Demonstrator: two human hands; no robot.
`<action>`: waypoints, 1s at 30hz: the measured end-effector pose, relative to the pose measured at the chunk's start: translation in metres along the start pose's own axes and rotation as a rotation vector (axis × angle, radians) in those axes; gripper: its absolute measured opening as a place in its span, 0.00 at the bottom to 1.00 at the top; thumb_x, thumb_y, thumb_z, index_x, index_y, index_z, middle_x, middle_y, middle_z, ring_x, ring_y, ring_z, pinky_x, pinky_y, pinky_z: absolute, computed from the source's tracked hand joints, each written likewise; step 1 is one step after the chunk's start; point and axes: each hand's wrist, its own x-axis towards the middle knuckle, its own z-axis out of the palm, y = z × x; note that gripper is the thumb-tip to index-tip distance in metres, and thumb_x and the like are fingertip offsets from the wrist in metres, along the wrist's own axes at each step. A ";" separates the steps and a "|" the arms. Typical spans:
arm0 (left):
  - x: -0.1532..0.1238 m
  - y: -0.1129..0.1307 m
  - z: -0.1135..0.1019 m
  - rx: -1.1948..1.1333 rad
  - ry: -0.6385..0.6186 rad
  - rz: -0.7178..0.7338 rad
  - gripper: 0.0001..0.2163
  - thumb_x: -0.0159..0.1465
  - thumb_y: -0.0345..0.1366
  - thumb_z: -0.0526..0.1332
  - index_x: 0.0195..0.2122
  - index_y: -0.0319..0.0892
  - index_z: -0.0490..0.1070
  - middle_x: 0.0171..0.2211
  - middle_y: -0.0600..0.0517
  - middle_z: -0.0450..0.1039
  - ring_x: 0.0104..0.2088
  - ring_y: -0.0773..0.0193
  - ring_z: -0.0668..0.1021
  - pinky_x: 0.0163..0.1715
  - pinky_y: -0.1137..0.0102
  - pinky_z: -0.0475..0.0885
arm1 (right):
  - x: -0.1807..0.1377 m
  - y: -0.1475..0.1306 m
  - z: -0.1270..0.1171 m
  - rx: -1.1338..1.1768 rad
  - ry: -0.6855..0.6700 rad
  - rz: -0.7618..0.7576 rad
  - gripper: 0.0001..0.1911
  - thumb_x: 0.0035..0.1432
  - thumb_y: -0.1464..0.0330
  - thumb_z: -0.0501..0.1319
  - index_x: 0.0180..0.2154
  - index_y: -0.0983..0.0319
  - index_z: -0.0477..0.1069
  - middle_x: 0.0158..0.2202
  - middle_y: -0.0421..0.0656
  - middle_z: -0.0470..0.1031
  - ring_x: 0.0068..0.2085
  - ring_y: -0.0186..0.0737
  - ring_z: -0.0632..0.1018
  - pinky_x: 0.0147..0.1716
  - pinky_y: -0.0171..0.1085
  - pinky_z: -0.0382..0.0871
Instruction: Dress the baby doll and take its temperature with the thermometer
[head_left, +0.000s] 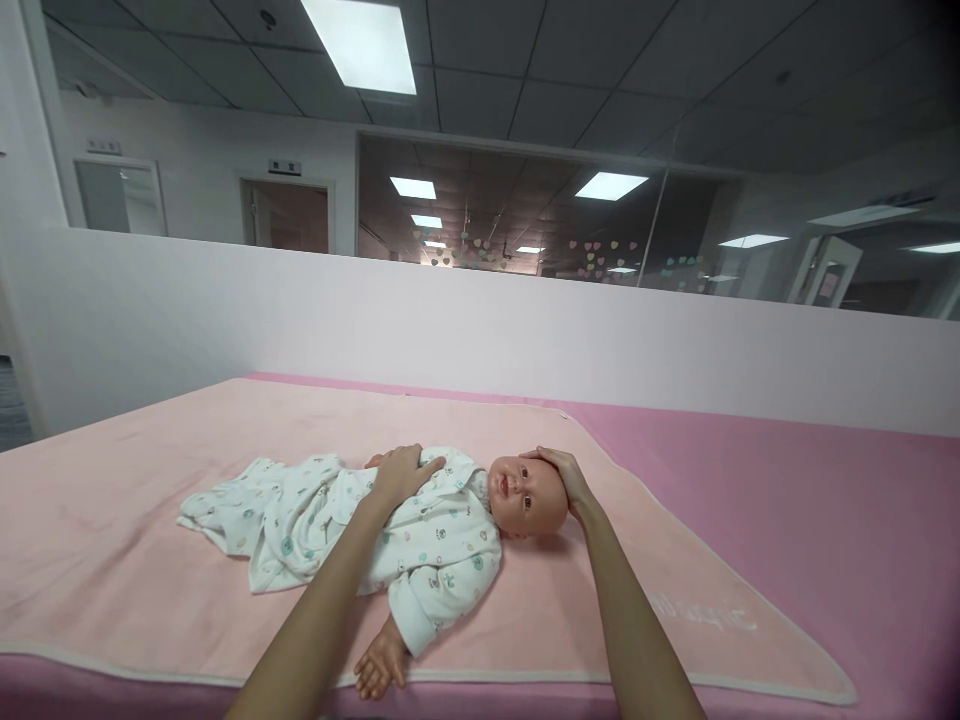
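A baby doll [529,498] lies on its back with its head to the right, its face turned toward me. It wears a white outfit [450,545] with small coloured prints, and the trouser legs stretch out flat to the left. Across the doll's chest and belly rests my left hand [403,474], fingers spread and flat. My right hand [564,472] cups the top of the doll's head with its fingers lying along it. One doll hand [381,662] sticks out of its sleeve near the front edge.
Beneath the doll is a peach blanket [187,430] with pale edging, spread over a pink surface [825,520]. A low white wall [450,320] runs along the back. Beyond it are a large window [525,220] and a doorway [289,215].
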 end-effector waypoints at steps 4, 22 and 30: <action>-0.001 0.000 0.000 -0.008 0.001 -0.009 0.20 0.58 0.52 0.45 0.30 0.41 0.66 0.34 0.45 0.72 0.38 0.53 0.72 0.38 0.63 0.62 | 0.004 0.005 0.000 0.067 0.123 -0.014 0.16 0.40 0.60 0.61 0.32 0.61 0.75 0.41 0.44 0.74 0.45 0.45 0.71 0.44 0.39 0.64; -0.023 0.029 -0.017 -0.575 -0.099 0.329 0.19 0.50 0.45 0.60 0.42 0.44 0.71 0.35 0.51 0.73 0.33 0.63 0.71 0.33 0.72 0.65 | 0.005 0.005 0.012 -0.327 0.562 -0.139 0.18 0.49 0.57 0.53 0.29 0.64 0.74 0.31 0.45 0.76 0.36 0.44 0.74 0.39 0.39 0.64; -0.010 0.015 -0.003 -0.864 0.027 0.111 0.16 0.56 0.44 0.54 0.30 0.37 0.75 0.27 0.50 0.73 0.29 0.64 0.71 0.29 0.72 0.62 | -0.028 -0.002 0.080 -1.035 0.340 -0.985 0.11 0.51 0.75 0.50 0.29 0.62 0.71 0.26 0.43 0.73 0.31 0.37 0.71 0.39 0.38 0.59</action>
